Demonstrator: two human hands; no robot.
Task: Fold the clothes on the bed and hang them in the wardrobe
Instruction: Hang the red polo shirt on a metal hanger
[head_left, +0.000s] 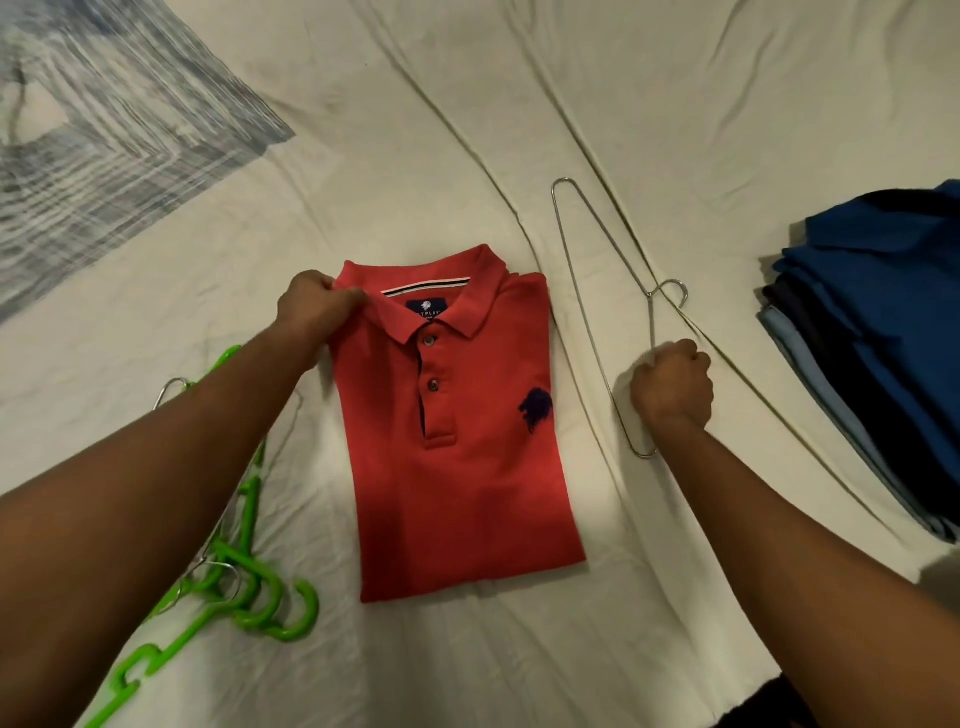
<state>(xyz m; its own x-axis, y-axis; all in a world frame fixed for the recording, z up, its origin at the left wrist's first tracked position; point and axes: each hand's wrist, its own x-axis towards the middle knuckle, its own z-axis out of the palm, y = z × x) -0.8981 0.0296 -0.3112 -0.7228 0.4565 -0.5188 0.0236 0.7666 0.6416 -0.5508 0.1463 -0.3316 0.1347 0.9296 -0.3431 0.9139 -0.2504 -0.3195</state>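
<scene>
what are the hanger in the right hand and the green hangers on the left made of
The hanger gripped by the right hand looks like bare metal wire: thin, silvery, shiny. The green hangers look like moulded plastic: thick, glossy, bright, uniform colour, though at least one seems to have a metal hook.

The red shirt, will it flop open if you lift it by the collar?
Probably: the red shirt is soft cloth, only folded, so it would likely droop. The left hand pinches just one collar corner, so it would probably hang lopsided.
</scene>
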